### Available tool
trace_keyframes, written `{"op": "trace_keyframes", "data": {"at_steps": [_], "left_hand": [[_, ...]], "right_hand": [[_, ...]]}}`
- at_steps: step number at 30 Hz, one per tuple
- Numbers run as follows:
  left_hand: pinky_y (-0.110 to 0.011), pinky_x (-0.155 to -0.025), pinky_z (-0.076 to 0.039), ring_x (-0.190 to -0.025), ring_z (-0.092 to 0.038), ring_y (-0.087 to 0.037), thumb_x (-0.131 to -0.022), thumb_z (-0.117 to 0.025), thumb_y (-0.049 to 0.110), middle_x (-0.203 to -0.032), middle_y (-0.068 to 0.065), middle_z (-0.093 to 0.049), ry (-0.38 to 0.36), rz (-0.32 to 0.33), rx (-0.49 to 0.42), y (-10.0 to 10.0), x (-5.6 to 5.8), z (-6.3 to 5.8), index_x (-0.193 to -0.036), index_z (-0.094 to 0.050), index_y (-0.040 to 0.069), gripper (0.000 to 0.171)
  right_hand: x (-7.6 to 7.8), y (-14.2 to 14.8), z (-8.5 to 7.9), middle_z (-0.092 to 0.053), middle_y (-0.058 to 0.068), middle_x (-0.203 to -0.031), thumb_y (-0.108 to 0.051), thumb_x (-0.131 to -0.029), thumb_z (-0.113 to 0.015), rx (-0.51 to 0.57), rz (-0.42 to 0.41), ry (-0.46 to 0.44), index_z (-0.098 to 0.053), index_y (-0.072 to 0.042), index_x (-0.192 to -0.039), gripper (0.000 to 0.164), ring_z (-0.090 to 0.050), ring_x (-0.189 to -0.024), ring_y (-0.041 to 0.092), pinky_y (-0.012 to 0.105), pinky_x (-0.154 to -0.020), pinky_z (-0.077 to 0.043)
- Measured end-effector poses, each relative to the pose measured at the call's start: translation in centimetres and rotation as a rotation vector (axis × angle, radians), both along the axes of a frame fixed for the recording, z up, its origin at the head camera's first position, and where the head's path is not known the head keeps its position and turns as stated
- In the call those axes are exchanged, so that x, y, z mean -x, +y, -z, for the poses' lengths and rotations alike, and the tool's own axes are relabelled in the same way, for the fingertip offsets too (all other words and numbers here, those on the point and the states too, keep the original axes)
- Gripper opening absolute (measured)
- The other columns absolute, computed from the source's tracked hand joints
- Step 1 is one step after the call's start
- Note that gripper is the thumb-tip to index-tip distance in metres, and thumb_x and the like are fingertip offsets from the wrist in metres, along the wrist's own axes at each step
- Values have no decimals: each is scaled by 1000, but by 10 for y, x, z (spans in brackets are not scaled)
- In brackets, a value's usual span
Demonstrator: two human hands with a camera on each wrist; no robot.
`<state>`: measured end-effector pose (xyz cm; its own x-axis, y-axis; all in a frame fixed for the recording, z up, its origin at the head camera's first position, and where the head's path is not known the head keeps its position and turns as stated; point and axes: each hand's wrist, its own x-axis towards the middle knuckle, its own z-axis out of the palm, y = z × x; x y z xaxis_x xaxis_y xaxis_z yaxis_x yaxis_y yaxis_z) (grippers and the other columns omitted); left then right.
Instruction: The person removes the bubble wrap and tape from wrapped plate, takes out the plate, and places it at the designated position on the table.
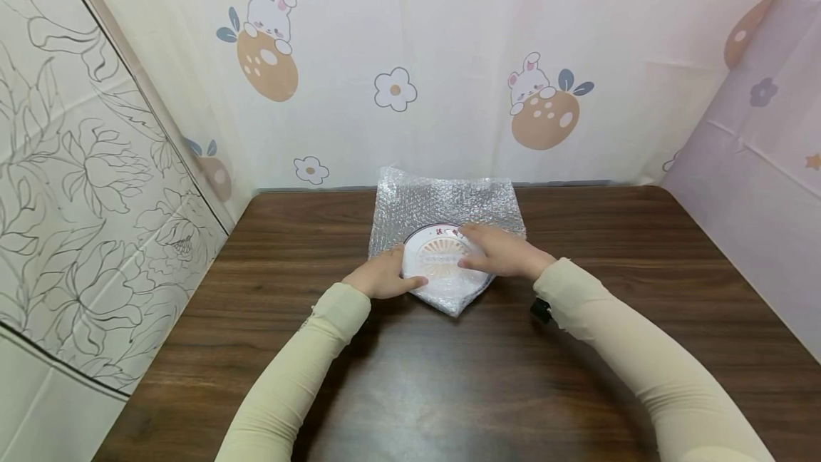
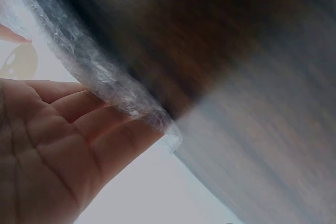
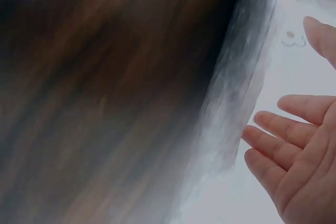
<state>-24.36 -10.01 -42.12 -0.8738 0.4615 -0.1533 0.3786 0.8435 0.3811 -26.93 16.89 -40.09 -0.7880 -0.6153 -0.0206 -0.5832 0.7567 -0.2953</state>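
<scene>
A white decorated plate (image 1: 441, 248) with a dark rim and red lettering lies on a sheet of clear bubble wrap (image 1: 442, 199). One corner of the sheet is folded over the plate's near part and points toward the person. At the plate's left edge is my left hand (image 1: 383, 274), its thumb over the folded wrap. In the left wrist view, its nearly straight fingers touch the wrap edge (image 2: 113, 85), with the fingertips partly hidden. My right hand (image 1: 503, 249) reaches over the plate's right side, fingers spread and straight. Its fingertips (image 3: 251, 132) come right beside the wrap in the right wrist view.
All this lies near the back edge of a dark wooden table (image 1: 442, 376). A pale curtain (image 1: 449, 91) printed with rabbits and flowers hangs right behind it. A flower-patterned panel (image 1: 83, 184) stands at the left. A black object (image 1: 541, 310) shows below the right cuff.
</scene>
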Motion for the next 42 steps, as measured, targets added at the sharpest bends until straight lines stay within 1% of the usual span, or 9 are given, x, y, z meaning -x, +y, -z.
{"op": "trace_keyframes", "data": {"at_steps": [6, 13, 19, 24, 27, 30, 33, 38, 42], "left_hand": [[-43, -112, -40, -134, -48, -36, -93, -56, 57, -148, -26, -43, -9, -6, 0, 0, -1, -1, -150, -26, -8, 92], [-42, -115, -37, -138, -44, -36, -93, -53, 59, -153, -24, -38, -24, -12, 14, -1, -1, -3, -152, -25, -6, 93], [-43, -114, -38, -138, -44, -32, -95, -51, 59, -153, -19, -40, -55, -7, -36, -5, 0, -5, -152, -28, -1, 86], [-44, -118, -31, -145, -35, -29, -96, -46, 61, -158, -14, -33, -108, -55, -62, -10, 2, -7, -155, -24, 4, 85], [-43, -119, -29, -147, -32, -28, -97, -42, 61, -159, -12, -32, -88, -71, -59, -13, 4, -8, -156, -24, 6, 83], [-44, -119, -29, -146, -34, -28, -99, -43, 57, -157, -12, -36, -50, -75, -90, -17, 6, -10, -154, -29, 6, 77], [-44, -119, -30, -145, -35, -30, -102, -43, 49, -156, -13, -39, -37, -71, -141, -21, 7, -12, -153, -33, 5, 68], [-44, -120, -28, -146, -33, -31, -106, -39, 29, -156, -15, -37, -53, -41, -210, -28, 10, -11, -152, -33, 3, 53], [-44, -121, -25, -147, -30, -32, -105, -36, 20, -158, -17, -33, -87, -12, -206, -30, 13, -6, -152, -32, 1, 50]], "right_hand": [[-7, -8, 0, -44, 25, -148, -46, -92, -63, -22, 1, -12, -36, 1, -149, 79, -43, -137, 43, 56, -114, -32], [-6, -11, 5, -49, 26, -143, -43, -93, -64, -44, -27, -3, -41, 7, -145, 75, -48, -132, 42, 54, -113, -36], [-6, -13, 7, -57, 24, -135, -39, -94, -63, -48, -42, 0, -44, 8, -142, 70, -56, -124, 38, 52, -106, -43], [-7, -13, 7, -58, 24, -134, -38, -94, -64, -43, -44, 1, -45, 8, -142, 69, -57, -123, 37, 51, -106, -44], [-6, -13, 7, -57, 24, -135, -38, -94, -64, -43, -46, 5, -45, 8, -142, 69, -56, -124, 38, 51, -107, -43], [-5, -13, 8, -57, 24, -135, -39, -94, -65, -45, -45, 9, -45, 8, -142, 70, -55, -125, 38, 51, -107, -43], [-5, -13, 8, -57, 24, -135, -38, -93, -65, -41, -44, 12, -45, 8, -142, 70, -55, -125, 38, 51, -107, -42], [-6, -14, 7, -57, 24, -135, -38, -93, -66, -28, -44, 8, -44, 9, -142, 71, -55, -125, 38, 50, -108, -42], [-5, -14, 8, -58, 24, -134, -38, -92, -66, -27, -44, 11, -45, 8, -141, 71, -56, -124, 37, 50, -107, -43]]}}
